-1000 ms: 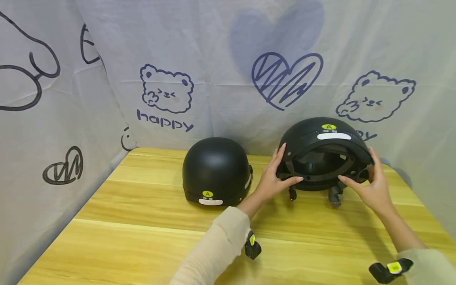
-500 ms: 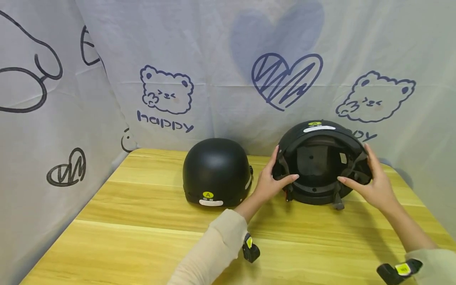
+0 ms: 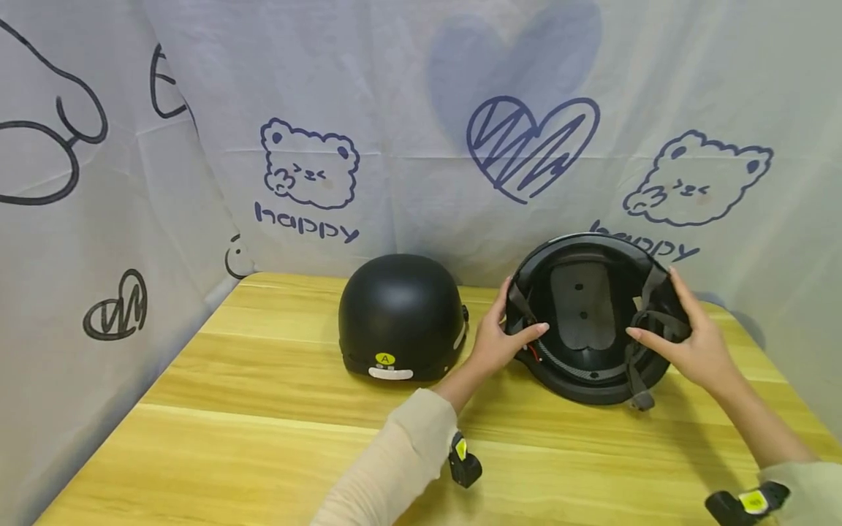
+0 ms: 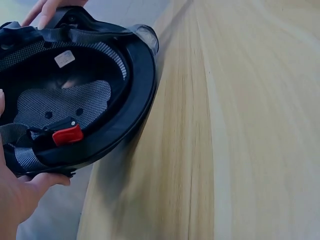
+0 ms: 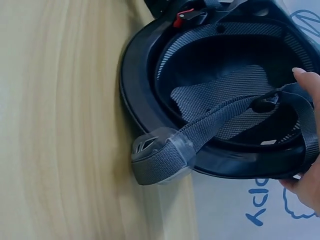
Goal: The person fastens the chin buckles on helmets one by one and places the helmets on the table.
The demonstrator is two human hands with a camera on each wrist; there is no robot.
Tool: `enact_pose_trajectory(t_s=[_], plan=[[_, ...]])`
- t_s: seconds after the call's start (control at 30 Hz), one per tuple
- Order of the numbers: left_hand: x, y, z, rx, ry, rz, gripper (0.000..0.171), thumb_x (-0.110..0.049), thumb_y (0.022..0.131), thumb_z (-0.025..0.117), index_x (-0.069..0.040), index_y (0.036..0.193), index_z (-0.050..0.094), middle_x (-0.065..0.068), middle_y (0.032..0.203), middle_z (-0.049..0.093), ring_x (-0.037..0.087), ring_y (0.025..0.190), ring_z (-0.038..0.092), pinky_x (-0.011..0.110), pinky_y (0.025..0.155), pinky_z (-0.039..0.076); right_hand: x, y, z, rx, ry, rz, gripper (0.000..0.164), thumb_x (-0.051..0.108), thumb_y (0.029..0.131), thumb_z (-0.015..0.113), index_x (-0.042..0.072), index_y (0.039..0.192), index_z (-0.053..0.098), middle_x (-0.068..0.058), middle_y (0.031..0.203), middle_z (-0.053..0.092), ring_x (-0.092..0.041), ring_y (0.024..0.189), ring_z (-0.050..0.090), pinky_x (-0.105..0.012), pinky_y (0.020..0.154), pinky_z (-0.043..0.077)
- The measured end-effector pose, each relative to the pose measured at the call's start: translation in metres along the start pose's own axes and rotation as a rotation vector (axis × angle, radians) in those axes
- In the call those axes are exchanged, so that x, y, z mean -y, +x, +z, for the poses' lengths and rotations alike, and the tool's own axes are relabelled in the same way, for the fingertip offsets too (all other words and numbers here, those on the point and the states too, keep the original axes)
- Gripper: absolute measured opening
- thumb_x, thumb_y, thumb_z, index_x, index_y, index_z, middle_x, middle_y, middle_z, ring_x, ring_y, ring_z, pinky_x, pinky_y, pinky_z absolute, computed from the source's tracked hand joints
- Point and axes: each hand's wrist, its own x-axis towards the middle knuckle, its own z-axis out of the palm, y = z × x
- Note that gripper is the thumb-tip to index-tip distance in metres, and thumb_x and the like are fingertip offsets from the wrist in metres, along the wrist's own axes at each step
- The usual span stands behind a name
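A black helmet (image 3: 584, 292) is tipped back at the right of the table, its hollow inside facing the head camera. My left hand (image 3: 496, 337) grips its left rim, thumb over the edge on the inner side. On the opposite rim, my right hand (image 3: 693, 343) holds it the same way. A red buckle piece (image 4: 68, 135) lies inside the rim in the left wrist view. A grey chin strap (image 5: 215, 120) crosses the opening in the right wrist view, its end wrapped in clear plastic. The helmet's outer shell is mostly hidden.
A second black helmet (image 3: 400, 314), with a yellow "A" sticker and a white strip, stands dome up to the left. Both rest over a wood-grain table (image 3: 230, 409). A white cloth (image 3: 408, 88) with drawings hangs close behind the table's back edge.
My hands have tilted the right helmet back, from showing its "A" sticker and front to showing its inside. Its lower rim has come nearer to me. The left helmet stays put.
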Motion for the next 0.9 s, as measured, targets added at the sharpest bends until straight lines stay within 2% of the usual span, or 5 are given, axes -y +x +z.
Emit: enact_pose_trajectory(t_s=[0.4, 0.57, 0.67, 0.77, 0.9], plan=[[0.015, 0.004, -0.004, 0.006, -0.093, -0.056, 0.085, -0.017, 0.083, 0.068, -0.030, 0.149, 0.016, 0.005, 0.148, 0.036, 0.024, 0.127, 0.048, 0.040, 0.097, 0.047, 0.009, 0.003, -0.004, 0.007, -0.048, -0.034, 0.086, 0.022, 0.084, 0.068, 0.023, 0.150, 0.013, -0.022, 0.149, 0.027, -0.046, 0.125, 0.032, -0.053, 0.092, 0.035], [0.014, 0.002, -0.006, 0.029, -0.050, -0.116, 0.090, -0.021, 0.083, 0.069, -0.029, 0.150, 0.010, 0.004, 0.153, 0.026, 0.024, 0.135, 0.037, 0.042, 0.104, 0.040, 0.011, 0.003, -0.006, 0.030, -0.068, -0.040, 0.085, 0.023, 0.085, 0.067, 0.018, 0.151, 0.012, -0.027, 0.148, 0.026, -0.052, 0.123, 0.032, -0.062, 0.086, 0.035], [0.015, -0.001, -0.008, 0.055, -0.028, -0.134, 0.093, -0.022, 0.083, 0.069, -0.031, 0.150, 0.004, 0.003, 0.156, 0.016, 0.026, 0.139, 0.029, 0.044, 0.107, 0.036, 0.012, 0.003, -0.007, 0.030, -0.087, -0.053, 0.082, 0.023, 0.086, 0.066, 0.016, 0.150, 0.015, -0.029, 0.146, 0.028, -0.053, 0.118, 0.037, -0.039, 0.085, 0.048], [0.016, -0.003, -0.010, 0.086, -0.014, -0.131, 0.096, -0.022, 0.083, 0.069, -0.032, 0.149, 0.001, 0.004, 0.157, 0.011, 0.029, 0.140, 0.026, 0.045, 0.107, 0.035, 0.011, 0.004, -0.008, 0.015, -0.107, -0.074, 0.079, 0.021, 0.086, 0.066, 0.014, 0.149, 0.020, -0.030, 0.144, 0.032, -0.013, 0.106, 0.055, -0.006, 0.068, 0.041], [0.016, -0.006, -0.012, 0.113, -0.003, -0.136, 0.098, -0.022, 0.082, 0.070, -0.028, 0.150, -0.001, 0.004, 0.157, 0.008, 0.031, 0.141, 0.024, 0.046, 0.109, 0.033, 0.009, 0.005, -0.009, -0.002, -0.110, -0.106, 0.076, 0.017, 0.085, 0.066, 0.014, 0.148, 0.024, -0.032, 0.141, 0.034, 0.025, 0.087, 0.035, 0.003, 0.066, 0.033]])
